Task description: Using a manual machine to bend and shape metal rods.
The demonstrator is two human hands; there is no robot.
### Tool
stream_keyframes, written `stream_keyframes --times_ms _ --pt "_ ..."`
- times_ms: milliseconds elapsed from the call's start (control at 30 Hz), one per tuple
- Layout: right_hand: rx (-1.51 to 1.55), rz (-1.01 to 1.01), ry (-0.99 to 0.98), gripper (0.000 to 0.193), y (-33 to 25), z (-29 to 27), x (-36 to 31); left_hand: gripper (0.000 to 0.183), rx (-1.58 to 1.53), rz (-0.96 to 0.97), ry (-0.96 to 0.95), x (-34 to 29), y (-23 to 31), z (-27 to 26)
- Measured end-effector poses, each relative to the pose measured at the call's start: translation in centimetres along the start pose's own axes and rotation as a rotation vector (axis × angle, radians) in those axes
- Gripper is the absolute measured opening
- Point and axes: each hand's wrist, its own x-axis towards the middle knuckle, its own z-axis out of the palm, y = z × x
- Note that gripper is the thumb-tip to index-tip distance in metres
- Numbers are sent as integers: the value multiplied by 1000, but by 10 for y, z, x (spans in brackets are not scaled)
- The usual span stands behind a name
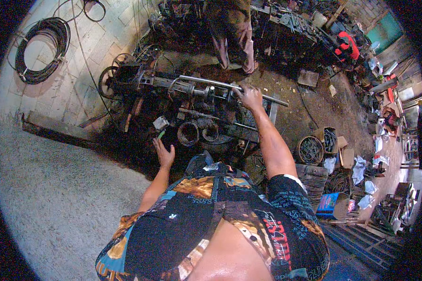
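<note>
A long, shiny metal rod [273,99] lies across the top of a dark, greasy lathe-like machine [159,83]. My right hand [250,97] reaches forward and grips the rod right of its middle, fingers curled over it. Lower and to the left, my left hand [164,154] hangs beside the machine with thumb and fingers apart. Just beyond its fingertips is a small green object [161,134], too small to name; I see no grip on it. A pale block [161,123] sits past that. Two round, rusty containers [188,134] stand below the machine, between my arms.
A person's legs [246,44] stand beyond the machine, near a cluttered bench [286,21]. A black hose coil [21,58] hangs on the left wall. At right are a basket of metal pieces [310,150], a cardboard box [329,139] and scrap on the floor.
</note>
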Motion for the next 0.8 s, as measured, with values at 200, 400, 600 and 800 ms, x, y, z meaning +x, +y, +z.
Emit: stream_keyframes --times_ms 200,400,600,800 --pt "33 0 5 58 -7 -5 2 80 -18 7 6 2 -5 2" --pt "-7 -32 76 59 -8 -1 1 80 -1 -15 2 0 -2 0" --pt "1 -4 22 57 -3 -1 1 80 5 -6 9 1 -6 2" --pt "28 -41 116 54 -3 5 0 79 -46 7 55 2 -1 1"
